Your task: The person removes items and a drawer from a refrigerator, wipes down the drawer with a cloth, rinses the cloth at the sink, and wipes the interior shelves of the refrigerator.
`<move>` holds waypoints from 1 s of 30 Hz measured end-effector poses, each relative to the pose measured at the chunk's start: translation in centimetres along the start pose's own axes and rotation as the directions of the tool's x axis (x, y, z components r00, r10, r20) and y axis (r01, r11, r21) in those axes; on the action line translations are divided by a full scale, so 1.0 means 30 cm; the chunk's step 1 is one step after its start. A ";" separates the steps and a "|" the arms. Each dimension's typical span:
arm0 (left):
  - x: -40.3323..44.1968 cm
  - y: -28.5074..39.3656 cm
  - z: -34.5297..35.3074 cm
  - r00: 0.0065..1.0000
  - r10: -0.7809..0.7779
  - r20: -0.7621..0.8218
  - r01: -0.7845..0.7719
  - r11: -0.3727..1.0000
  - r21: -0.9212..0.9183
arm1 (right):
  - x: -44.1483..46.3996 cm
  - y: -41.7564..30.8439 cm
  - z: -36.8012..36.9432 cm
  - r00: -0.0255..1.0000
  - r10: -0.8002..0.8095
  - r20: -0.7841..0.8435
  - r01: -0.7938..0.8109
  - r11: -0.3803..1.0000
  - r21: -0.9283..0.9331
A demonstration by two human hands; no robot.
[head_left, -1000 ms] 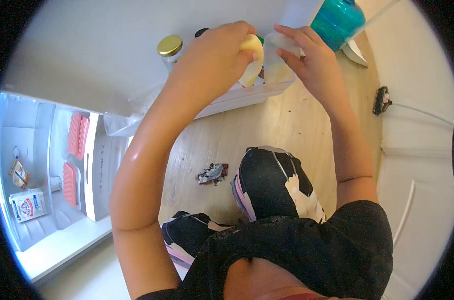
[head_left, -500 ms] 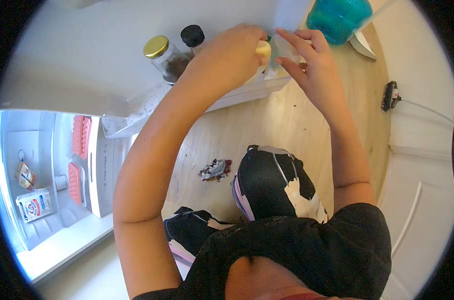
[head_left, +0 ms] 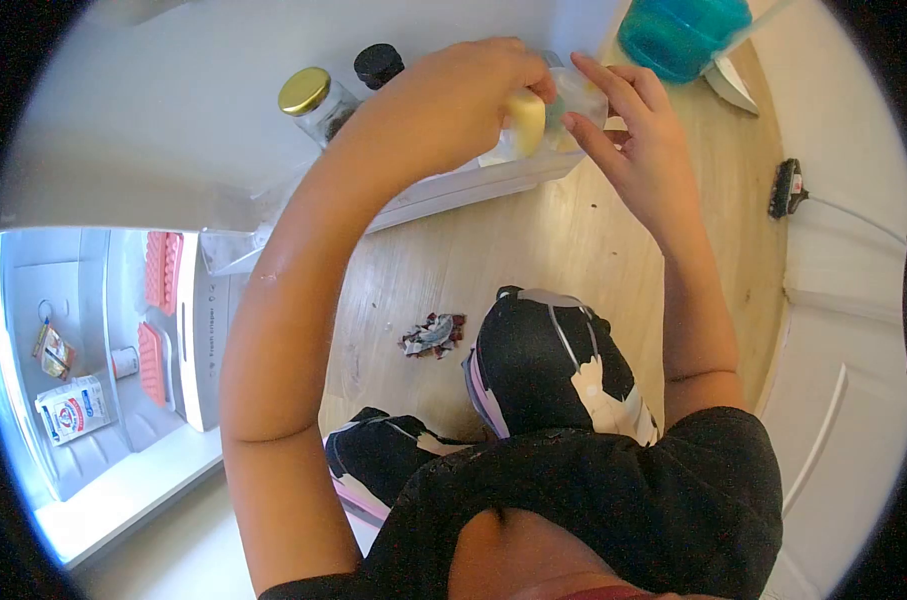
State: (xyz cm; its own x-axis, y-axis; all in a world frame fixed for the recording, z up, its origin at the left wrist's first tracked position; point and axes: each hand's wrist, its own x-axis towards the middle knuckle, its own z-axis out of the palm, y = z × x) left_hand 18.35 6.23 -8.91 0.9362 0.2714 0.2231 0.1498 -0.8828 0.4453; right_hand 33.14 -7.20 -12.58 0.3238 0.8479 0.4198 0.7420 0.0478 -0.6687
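Observation:
My left hand (head_left: 483, 95) reaches over the fridge door shelf (head_left: 463, 198), its fingers curled round a pale yellow, rounded thing (head_left: 527, 122) whose kind I cannot make out. Just right of it is a cloudy, see-through container (head_left: 585, 98) at the shelf's end. My right hand (head_left: 638, 130) is beside this container, thumb and fingers spread apart around its near side. Whether the fingertips touch it is unclear. A glass jar with a gold lid (head_left: 305, 92) and a black-capped jar (head_left: 378, 65) stand on the shelf, partly behind my left forearm.
The fridge interior (head_left: 63, 290) on the left holds a white printed packet (head_left: 73, 410) and red trays (head_left: 153, 360). Crumpled scraps (head_left: 433, 335) lie on the wooden floor near my knee. A teal container (head_left: 681, 38), a dustpan (head_left: 730, 88) and a black brush (head_left: 785, 188) are at the right.
The pale yellow thing shows more and sits slightly lower, by my left fingers. My right hand has shifted slightly right, its fingers still spread. The view has moved a little.

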 end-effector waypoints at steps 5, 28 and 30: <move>0.007 0.003 0.011 0.998 0.038 -0.041 -0.040 0.998 -0.054 | -0.003 -0.015 0.001 0.999 0.032 -0.009 -0.033 0.999 -0.015; -0.235 0.008 -0.037 0.939 -0.290 -0.187 0.268 0.954 -0.135 | -0.017 -0.009 0.018 0.997 -0.021 -0.080 0.023 1.000 0.013; -0.286 0.002 -0.045 0.921 -0.341 -0.188 0.310 0.934 -0.177 | -0.014 -0.016 0.025 0.996 -0.036 -0.077 0.036 0.999 0.006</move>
State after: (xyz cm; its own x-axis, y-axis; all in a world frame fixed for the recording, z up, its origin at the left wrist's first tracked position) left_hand 9.89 4.36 -9.61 0.7510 0.6236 0.2168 0.3741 -0.6725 0.6386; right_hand 32.21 -7.18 -12.91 0.3411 0.8025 0.4895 0.7500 0.0816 -0.6564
